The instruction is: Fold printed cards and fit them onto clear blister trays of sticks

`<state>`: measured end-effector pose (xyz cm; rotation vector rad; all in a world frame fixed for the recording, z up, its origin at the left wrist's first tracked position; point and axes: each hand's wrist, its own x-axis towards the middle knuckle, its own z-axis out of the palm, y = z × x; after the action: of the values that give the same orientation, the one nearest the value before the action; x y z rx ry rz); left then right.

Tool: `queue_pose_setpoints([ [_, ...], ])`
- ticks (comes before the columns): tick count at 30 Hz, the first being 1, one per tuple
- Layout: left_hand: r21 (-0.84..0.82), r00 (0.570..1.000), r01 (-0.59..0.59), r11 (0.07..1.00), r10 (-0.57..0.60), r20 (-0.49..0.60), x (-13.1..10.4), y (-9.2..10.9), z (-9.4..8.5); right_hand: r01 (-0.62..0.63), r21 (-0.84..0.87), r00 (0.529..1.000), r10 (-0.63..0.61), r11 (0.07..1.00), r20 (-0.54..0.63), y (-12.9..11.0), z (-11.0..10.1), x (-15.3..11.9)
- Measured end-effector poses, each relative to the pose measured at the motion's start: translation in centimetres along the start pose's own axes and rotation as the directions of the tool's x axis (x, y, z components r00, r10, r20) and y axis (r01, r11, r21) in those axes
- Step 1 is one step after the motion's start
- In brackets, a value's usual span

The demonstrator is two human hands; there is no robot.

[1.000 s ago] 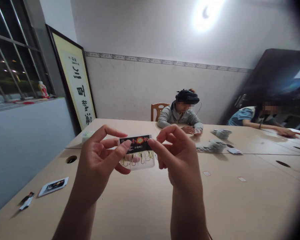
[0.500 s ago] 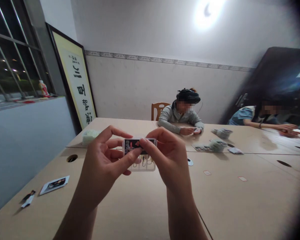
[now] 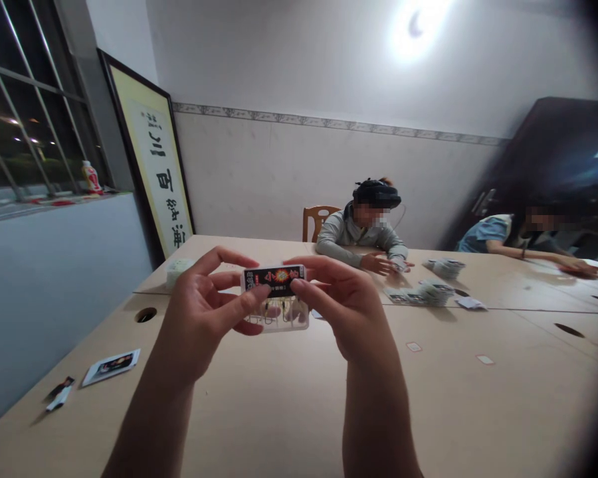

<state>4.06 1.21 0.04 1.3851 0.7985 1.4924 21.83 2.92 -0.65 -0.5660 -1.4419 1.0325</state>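
Observation:
Between my two hands, above the table, is a small clear plastic box of fishing hooks [image 3: 285, 317] with a black printed label [image 3: 282, 279] across its upper half. Several hooks show through the lower, see-through part. My left hand [image 3: 199, 312] grips the box's left end, thumb on the label and fingers behind. On the right end, my right hand [image 3: 346, 302] closes with its thumb at the label's lower edge and its index finger along the top. The box's back and some fingertips are hidden.
On the table [image 3: 269, 411] lie a stack of white packs [image 3: 178, 272], a printed packet [image 3: 111, 366] and a torn scrap [image 3: 60, 394]. Across it, a person in a grey jacket [image 3: 349, 232] sits near piled hook boxes [image 3: 423, 292]. Another person [image 3: 493, 236] sits farther right.
My right thumb has slid right, off the label's middle, uncovering more print. The box has tilted slightly, its right end higher. The person opposite has shifted their hands.

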Motion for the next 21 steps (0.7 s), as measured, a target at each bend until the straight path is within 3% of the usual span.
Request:
queue_pose_setpoints([
  [6, -0.102, 0.978, 0.138, 0.985, -0.119, 0.17, 0.4, 0.3, -1.3, -0.043, 0.014, 0.991, 0.04, 0.999, 0.125, -0.4, -1.2, 0.1],
  [11, -0.112, 0.969, 0.148, 0.983, -0.121, 0.214, 0.8, 0.1, -2.0, -0.06, 0.038, 0.983, 0.052, 0.997, 0.177, -0.7, -1.5, -0.2],
  [17, 0.141, 0.945, 0.201, 0.969, -0.23, 0.235, 2.0, -0.2, -3.1, -0.025, -0.023, 0.955, 0.031, 0.999, 0.296, 0.0, -2.5, 0.1],
  [21, 0.279, 0.915, 0.176, 0.944, -0.262, 0.307, 2.5, -0.6, -4.3, -0.028, -0.145, 0.878, 0.094, 0.989, 0.47, 0.4, -3.5, 0.5],
])
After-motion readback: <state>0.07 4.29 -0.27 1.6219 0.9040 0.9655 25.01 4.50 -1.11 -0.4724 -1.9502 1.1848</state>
